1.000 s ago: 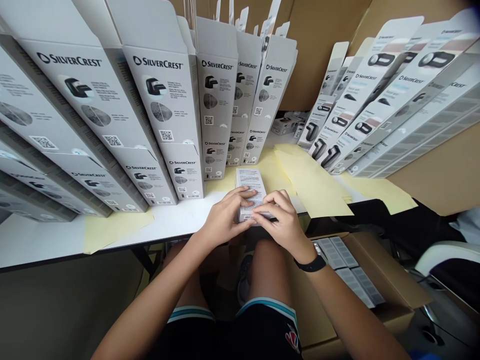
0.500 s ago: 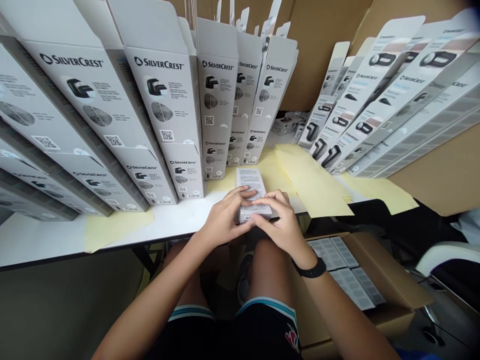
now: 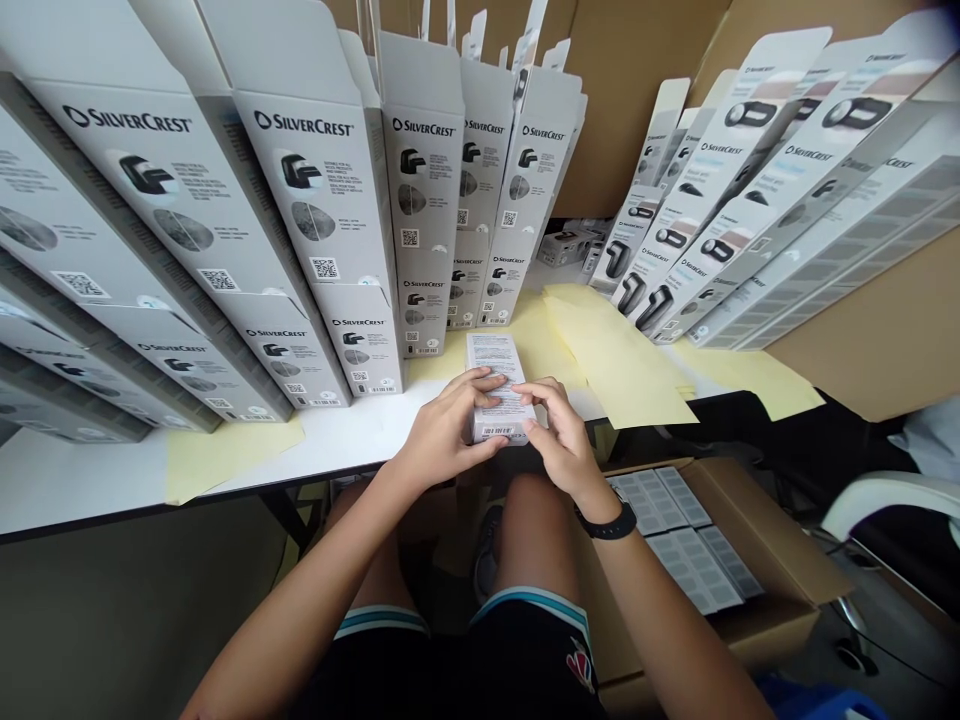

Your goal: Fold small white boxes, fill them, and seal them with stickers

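small box is held both sides rn, L grip wrapped over its left, R grip holding its right edge.

This is looking like a packing workshop: matching SilverCrest boxes are standing in rows along a white surface, yellow sheets are lying among them, and an open carton below is holding gray-patterned packs.
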{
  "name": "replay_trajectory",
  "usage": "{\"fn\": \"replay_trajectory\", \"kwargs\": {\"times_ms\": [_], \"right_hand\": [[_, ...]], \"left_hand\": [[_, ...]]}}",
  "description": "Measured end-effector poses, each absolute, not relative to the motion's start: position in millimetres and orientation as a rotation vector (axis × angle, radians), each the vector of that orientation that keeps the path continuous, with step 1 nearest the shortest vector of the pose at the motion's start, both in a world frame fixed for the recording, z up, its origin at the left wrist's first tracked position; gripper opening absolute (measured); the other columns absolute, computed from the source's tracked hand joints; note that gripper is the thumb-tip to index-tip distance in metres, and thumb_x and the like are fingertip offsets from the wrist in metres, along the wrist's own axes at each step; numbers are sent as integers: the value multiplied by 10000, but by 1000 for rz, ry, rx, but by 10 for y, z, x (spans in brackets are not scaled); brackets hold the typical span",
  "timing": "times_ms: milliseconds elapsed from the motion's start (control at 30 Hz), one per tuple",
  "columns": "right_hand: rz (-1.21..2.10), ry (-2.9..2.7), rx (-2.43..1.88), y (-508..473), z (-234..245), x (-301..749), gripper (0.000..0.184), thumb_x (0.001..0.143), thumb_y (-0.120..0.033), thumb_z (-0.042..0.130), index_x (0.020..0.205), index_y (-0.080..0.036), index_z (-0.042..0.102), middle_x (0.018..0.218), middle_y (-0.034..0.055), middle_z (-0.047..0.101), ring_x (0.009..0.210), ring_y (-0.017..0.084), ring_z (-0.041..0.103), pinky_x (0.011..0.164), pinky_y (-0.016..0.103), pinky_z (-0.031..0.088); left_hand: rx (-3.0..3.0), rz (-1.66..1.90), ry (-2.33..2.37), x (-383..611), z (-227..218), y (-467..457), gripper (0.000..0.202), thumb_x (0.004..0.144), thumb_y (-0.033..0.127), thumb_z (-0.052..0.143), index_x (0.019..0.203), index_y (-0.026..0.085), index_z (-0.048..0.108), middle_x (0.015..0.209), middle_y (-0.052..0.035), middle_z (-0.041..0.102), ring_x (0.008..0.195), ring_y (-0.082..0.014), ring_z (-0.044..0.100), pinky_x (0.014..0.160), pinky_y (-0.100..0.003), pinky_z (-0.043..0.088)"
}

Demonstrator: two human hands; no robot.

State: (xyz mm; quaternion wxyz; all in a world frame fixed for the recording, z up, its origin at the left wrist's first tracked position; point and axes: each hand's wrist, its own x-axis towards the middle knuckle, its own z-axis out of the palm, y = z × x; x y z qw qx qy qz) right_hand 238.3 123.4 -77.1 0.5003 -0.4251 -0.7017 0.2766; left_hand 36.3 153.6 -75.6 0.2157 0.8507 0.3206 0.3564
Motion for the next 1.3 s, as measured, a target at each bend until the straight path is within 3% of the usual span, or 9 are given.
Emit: {"fn": "replay_trajectory", "kwargs": {"times_ms": [167, 400, 567, 733, 800, 933, 1133, 1300], "right_hand": [[533, -1548, -1223, 1213, -746, 2132, 238, 874, -249, 643, 1109, -213, 621, 925, 40, 516, 931, 195, 505, 898, 372, 452], [674, -1249, -1241, 1191, -858, 1958, 267, 889, -156, 431, 1091, -216, 596, 943, 53, 528, 961, 199, 508, 857, 344, 451], [519, -1337, -1308, 1157, -817, 1920, 280, 853, -269, 647, 1126, -222, 603, 984, 60, 529, 996, 217, 487, 946, 393, 430], [682, -1199, -1208, 1168, -905, 1948, 228, 930, -211, 449, 1115, -216, 582, 972, 57, 532, 954, 192, 517, 852, 340, 467], [697, -1197, -1200, 1165, -923, 1959, 230, 934, -230, 453, 1125, -218, 580, 979, 57, 533, 958, 191, 518, 851, 337, 472], [626, -1314, -1231, 1134, -904, 1986, 298, 881, -279, 620, 1170, -220, 579, 1072, 72, 540, 1056, 210, 510, 945, 364, 464], [731, -1274, -1114, 1118, -990, 2076, 201, 981, -288, 480, 1147, -229, 578, 1102, 64, 574, 1075, 192, 552, 988, 375, 452], [711, -1338, -1129, 1125, -985, 2135, 374, 869, -320, 699, 1207, -224, 571, 1127, 68, 552, 1081, 195, 549, 1012, 374, 467]], "left_hand": [[2375, 981, 917, 358, -764, 1536, 362, 868, 370, 703, 1147, 220, 527, 1407, -94, 599, 1432, -279, 459, 1124, -492, 478], [2376, 991, 898, 366, -762, 1535, 392, 850, 395, 726, 1133, 216, 523, 1402, -104, 604, 1436, -297, 453, 1128, -523, 473], [2383, 1002, 905, 363, -761, 1532, 335, 853, 304, 701, 1123, 213, 525, 1388, -103, 612, 1427, -288, 466, 1096, -489, 504], [2366, 994, 894, 365, -758, 1532, 386, 850, 394, 731, 1115, 216, 515, 1416, -96, 599, 1445, -292, 441, 1144, -519, 460], [2353, 993, 895, 365, -756, 1530, 382, 850, 398, 729, 1115, 216, 522, 1417, -99, 598, 1444, -294, 442, 1142, -524, 460], [2350, 984, 902, 358, -753, 1528, 333, 871, 351, 695, 1121, 214, 523, 1418, -94, 597, 1440, -282, 447, 1126, -500, 477], [2337, 985, 896, 364, -751, 1528, 374, 853, 392, 732, 1104, 213, 521, 1414, -87, 603, 1450, -281, 434, 1155, -511, 444], [2325, 966, 919, 353, -744, 1515, 328, 871, 341, 708, 1105, 215, 515, 1421, -75, 598, 1453, -256, 430, 1158, -481, 446]]}}
